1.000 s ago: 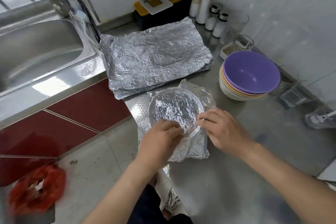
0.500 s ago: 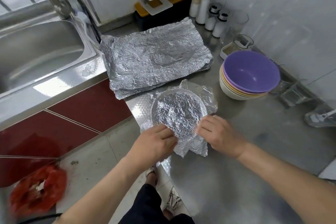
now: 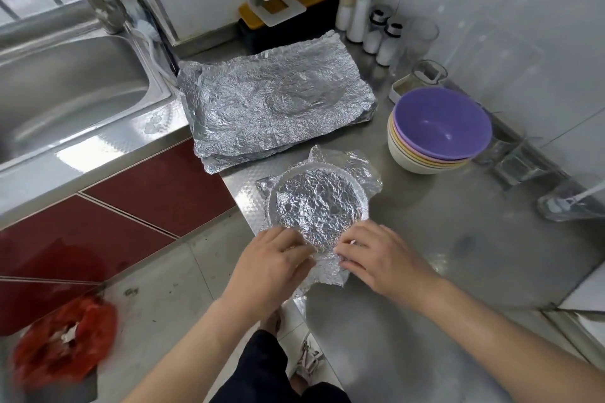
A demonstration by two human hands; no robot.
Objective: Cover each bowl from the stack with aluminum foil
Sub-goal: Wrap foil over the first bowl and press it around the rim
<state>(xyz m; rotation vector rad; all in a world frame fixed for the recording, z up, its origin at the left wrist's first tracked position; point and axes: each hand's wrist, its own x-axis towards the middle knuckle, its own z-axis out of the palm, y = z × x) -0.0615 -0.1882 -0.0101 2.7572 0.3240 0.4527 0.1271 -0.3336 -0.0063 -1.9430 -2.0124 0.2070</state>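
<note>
The foil-covered bowl looks crinkled on top, its round rim pressed through and loose corners flaring. The left hand and right hand pinch the foil at its near edge, fingers curled.

Reaches in from the bottom with two bare arms, one from the lower left, one from the lower right. Holds both wrists nearly straight, palms facing down. Has the left grip and the right grip close together, fingertips pointing at each other with a small gap between. Bends the left fingers and presses them down on the near edge of the foil. Curls the right fingers too, tips squeezing the crinkly foil edge. Hides both thumbs mostly under the palms. Shows the backs of both grips, knuckles raised a little.
</note>
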